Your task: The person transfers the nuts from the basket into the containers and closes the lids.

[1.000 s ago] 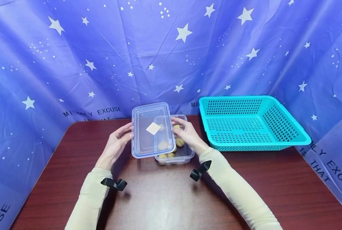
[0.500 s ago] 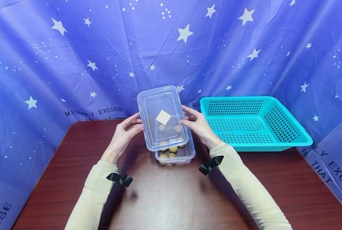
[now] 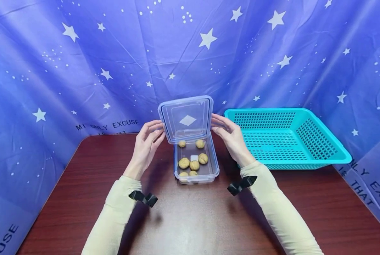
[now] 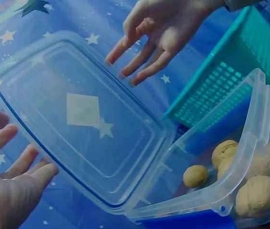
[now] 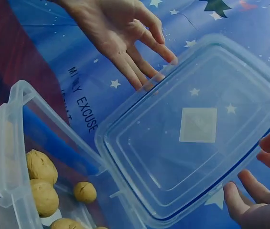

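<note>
A clear plastic food container (image 3: 212, 166) stands uncovered on the table, with several walnuts (image 3: 184, 163) inside. Its clear lid (image 3: 174, 113), bearing a white square label (image 3: 188, 120), is tilted up at the container's far end, where its lower edge meets the rim. My left hand (image 3: 146, 145) is at the lid's left edge, fingers extended. On the opposite edge, my right hand (image 3: 233, 140) has its fingertips at the lid. Both wrist views show loosely extended fingers, with neither thumb pinching the lid (image 4: 48, 109). Whether every fingertip touches is unclear.
To the right, a turquoise perforated basket (image 3: 268, 164) stands at the back of the dark red-brown table (image 3: 190, 219). A blue curtain with white stars (image 3: 123, 53) hangs just behind the table's back edge.
The lid moved right and away from me, from above the container to its far end, and tipped up. The walnuts are now uncovered. Both hands travelled with the lid, and their fingers have loosened.
</note>
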